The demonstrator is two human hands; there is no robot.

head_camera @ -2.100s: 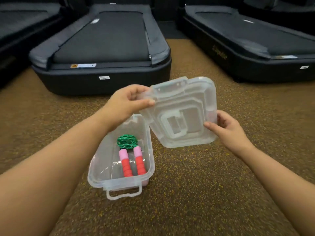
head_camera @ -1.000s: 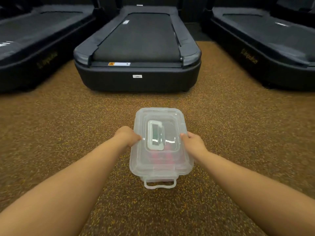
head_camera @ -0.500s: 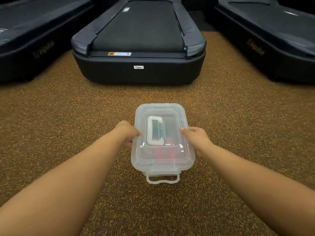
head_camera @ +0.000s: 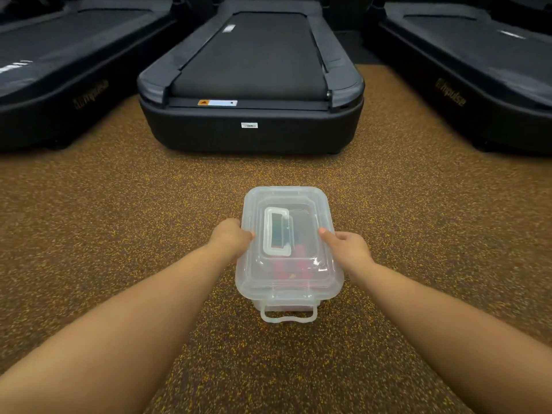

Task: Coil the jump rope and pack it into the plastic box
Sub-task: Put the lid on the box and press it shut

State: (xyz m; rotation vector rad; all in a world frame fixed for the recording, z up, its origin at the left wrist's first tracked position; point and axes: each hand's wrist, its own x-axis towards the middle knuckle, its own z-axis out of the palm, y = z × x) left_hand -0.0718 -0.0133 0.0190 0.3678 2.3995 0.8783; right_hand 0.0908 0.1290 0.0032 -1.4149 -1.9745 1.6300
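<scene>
A clear plastic box (head_camera: 331, 282) sits on the speckled brown floor with its clear lid (head_camera: 301, 195) on top. The lid's flat carry handle (head_camera: 276, 231) lies folded down. Through the plastic I see the jump rope (head_camera: 286, 268) as a red and pink blur, with a hint of green under the handle. My left hand (head_camera: 230, 237) presses against the lid's left edge. On the right edge rests my right hand (head_camera: 346, 245), thumb on the lid. A latch loop (head_camera: 288, 315) hangs at the box's near end.
A dark treadmill (head_camera: 251, 85) stands straight ahead, its rear end about a box length and a half beyond the box. Two more treadmills flank it, one at the left (head_camera: 59, 85) and one at the right (head_camera: 478, 85). Speckled brown floor (head_camera: 119, 219) surrounds the box.
Two seconds ago both hands held the lid in the air above the open box. It now lies on the box with both hands at its sides. Since half a second ago, hardly any motion.
</scene>
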